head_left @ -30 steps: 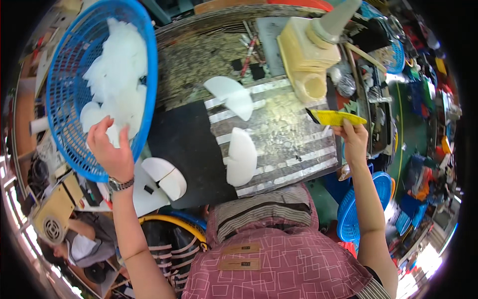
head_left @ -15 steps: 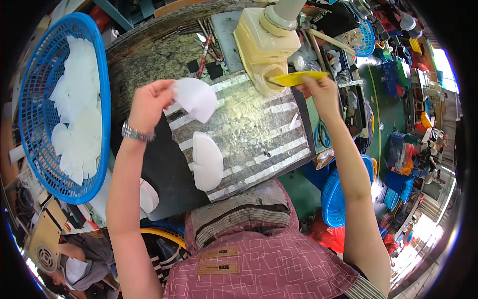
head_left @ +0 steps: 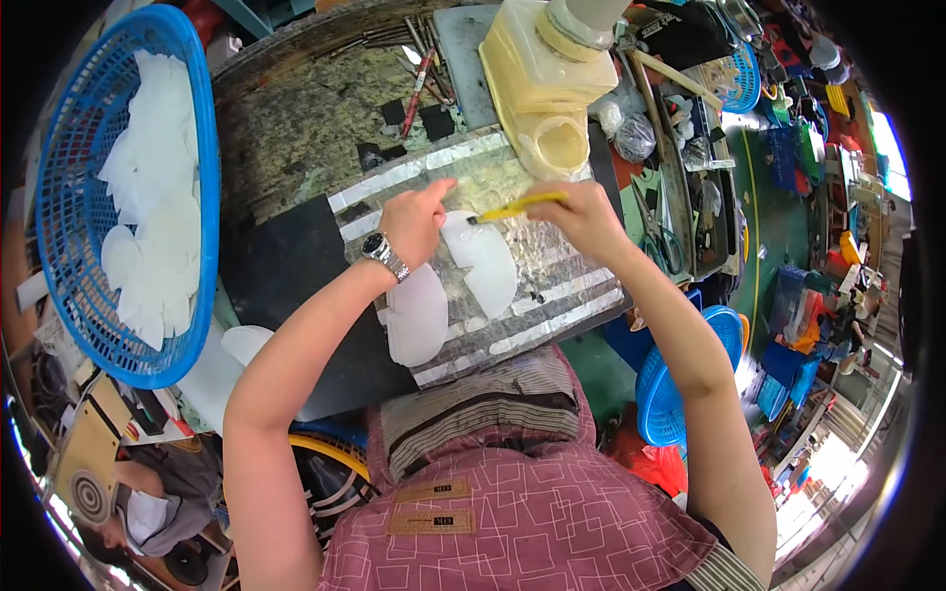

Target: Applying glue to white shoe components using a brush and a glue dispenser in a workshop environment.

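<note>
My right hand grips a brush with a flat yellow handle, its dark tip touching the upper part of a white curved fabric piece with a notch in its side. That piece lies flat on the glue-crusted, striped board. Beside its upper left edge is my left hand, index finger stretched out and the others partly hidden. Another white rounded piece lies just below my left wrist. Beyond my right hand, a cream glue container shows its round open mouth.
At the left, a blue basket holds several white pieces. A black mat lies under my left forearm, with another white piece beside it. Scissors lie right of the board. A red pen lies at the back.
The white piece from my left hand now lies on the board. My right hand has brought the brush from the container mouth down and left onto it. My left hand has moved right.
</note>
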Demonstrator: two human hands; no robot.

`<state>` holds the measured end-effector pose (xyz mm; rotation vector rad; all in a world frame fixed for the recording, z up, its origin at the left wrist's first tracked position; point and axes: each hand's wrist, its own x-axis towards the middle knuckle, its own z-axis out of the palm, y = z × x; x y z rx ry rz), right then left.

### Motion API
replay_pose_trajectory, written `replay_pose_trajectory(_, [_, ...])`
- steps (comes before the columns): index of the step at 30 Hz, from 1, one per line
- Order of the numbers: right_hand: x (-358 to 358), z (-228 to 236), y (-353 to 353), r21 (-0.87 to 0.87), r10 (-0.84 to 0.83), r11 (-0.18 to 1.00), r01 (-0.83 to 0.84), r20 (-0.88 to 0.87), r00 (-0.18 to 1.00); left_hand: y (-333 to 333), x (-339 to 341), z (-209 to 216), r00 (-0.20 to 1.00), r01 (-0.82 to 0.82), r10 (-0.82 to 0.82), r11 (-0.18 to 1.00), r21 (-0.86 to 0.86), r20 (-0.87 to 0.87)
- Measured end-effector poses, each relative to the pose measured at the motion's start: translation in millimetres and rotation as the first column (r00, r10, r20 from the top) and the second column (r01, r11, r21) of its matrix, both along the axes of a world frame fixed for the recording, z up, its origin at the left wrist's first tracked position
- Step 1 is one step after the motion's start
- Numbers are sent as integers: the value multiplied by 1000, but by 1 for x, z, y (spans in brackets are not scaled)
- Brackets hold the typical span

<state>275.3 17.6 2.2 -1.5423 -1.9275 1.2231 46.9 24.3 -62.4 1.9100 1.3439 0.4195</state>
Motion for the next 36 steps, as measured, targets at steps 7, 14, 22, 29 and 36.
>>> replay_pose_trajectory(7, [0,-8,-22,-113,4,993,-20,-144,990,7,3,4,999,44,-44,993,-105,7])
replay_pose_trajectory(14, [14,-5,-58,-184,383,897,-402,-131,914,5,-4,15,996,44,-20,956,-289,84])
replay_pose_trajectory(22, [71,11,-49,-354,-669,733,581,-528,523,-45,-9,111,967,115,-209,866,487,143])
replay_pose_trajectory(29, [-8,-23,-30,9,26,1000,-25,-94,995,-88,8,12,806,514,-565,524,679,-175])
replay_pose_trajectory(36, [-7,-14,-41,195,271,948,-251,-81,959,-90,5,3,786,566,-508,366,739,-351])
